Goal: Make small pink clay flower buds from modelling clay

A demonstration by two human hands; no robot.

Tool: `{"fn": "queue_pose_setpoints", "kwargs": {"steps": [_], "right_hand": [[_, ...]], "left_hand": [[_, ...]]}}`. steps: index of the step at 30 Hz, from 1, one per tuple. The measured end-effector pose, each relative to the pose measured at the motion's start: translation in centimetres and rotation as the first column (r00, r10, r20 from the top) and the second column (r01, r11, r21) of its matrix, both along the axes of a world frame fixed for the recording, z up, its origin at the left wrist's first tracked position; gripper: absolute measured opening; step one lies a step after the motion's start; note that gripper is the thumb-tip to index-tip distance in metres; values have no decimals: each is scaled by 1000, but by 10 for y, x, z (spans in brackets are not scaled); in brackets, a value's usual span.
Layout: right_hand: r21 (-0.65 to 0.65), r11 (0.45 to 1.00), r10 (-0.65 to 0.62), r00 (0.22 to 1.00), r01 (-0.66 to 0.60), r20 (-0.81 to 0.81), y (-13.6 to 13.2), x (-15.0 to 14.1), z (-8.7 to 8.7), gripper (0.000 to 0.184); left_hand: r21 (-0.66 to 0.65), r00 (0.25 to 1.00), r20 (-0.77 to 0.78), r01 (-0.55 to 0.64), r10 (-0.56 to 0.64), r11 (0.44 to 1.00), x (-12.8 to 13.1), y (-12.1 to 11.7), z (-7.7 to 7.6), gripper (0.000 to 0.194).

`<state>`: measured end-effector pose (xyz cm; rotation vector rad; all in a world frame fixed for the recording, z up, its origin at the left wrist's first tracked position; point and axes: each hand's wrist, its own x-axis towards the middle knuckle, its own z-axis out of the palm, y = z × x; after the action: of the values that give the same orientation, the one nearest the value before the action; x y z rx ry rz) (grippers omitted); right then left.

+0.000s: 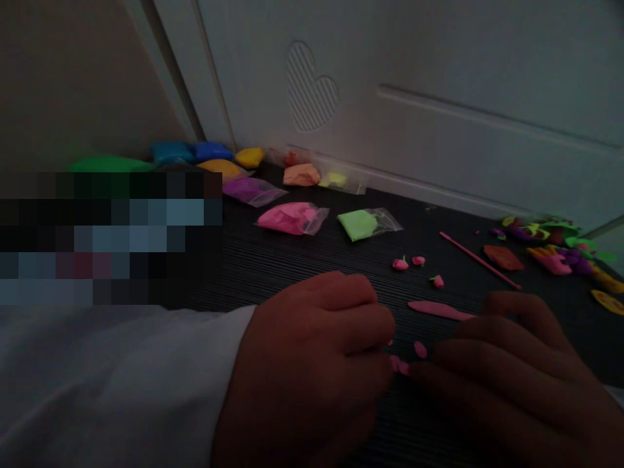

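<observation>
My left hand (312,351) is closed, its fingers curled and pressed together at a short row of small overlapping pink clay pieces (400,366) low on the dark surface. From the other side, my right hand (517,367) reaches the same row, its fingertips pinched at the right end. The fingertips of both hands are partly hidden. A loose pink clay petal (420,350) lies beside the right fingers. Just beyond is a flat pink clay knife (439,310), one end covered by the right hand. Three small pink clay roses (400,264) with green bits lie farther back.
A thin pink modelling stick (480,260) and a reddish-brown lump (503,257) lie back right, near several colourful clay shapes (556,260). Bags of pink clay (287,218), light green clay (359,225) and purple clay (251,191) stand before a white panel (429,143). The left side is pixelated.
</observation>
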<state>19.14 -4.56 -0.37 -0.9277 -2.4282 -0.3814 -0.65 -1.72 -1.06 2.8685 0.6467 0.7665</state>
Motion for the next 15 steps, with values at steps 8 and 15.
{"fn": "queue_pose_setpoints", "kwargs": {"steps": [8,15], "right_hand": [[14,999,48,998,-48,49,1,1,0,24],[-24,1000,7,999,-6,52,-2,2,-3,28]], "left_hand": [[0,999,-39,26,-26,1000,0,2,-1,4],[16,999,-49,23,-22,1000,0,2,0,5]]}}
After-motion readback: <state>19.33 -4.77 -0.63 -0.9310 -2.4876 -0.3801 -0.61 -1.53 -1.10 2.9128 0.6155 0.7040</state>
